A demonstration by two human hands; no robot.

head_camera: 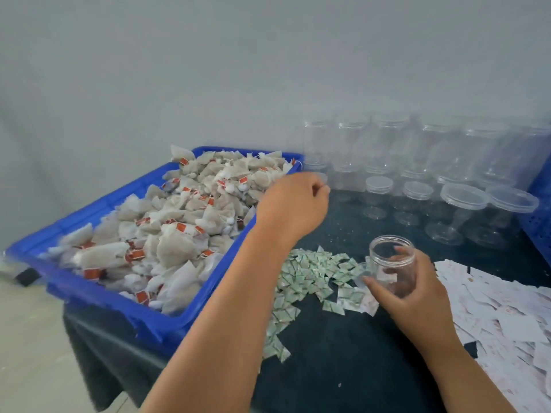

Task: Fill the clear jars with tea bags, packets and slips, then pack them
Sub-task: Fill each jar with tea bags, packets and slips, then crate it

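My right hand (414,296) grips an open clear jar (392,263) upright just above the dark table, beside a pile of small green-and-white packets (307,278). A white slip shows inside the jar. My left hand (293,204) hovers with loosely curled fingers at the right rim of the blue crate (98,290), over the heap of white tea bags (185,222) with red tags. I see nothing held in it. White paper slips (501,311) lie spread at the right.
Rows of stacked clear jars (387,150) stand against the grey wall, with lidded ones (463,198) in front. A second blue crate (539,216) edges in at the right. The table's left edge drops off below the tea-bag crate.
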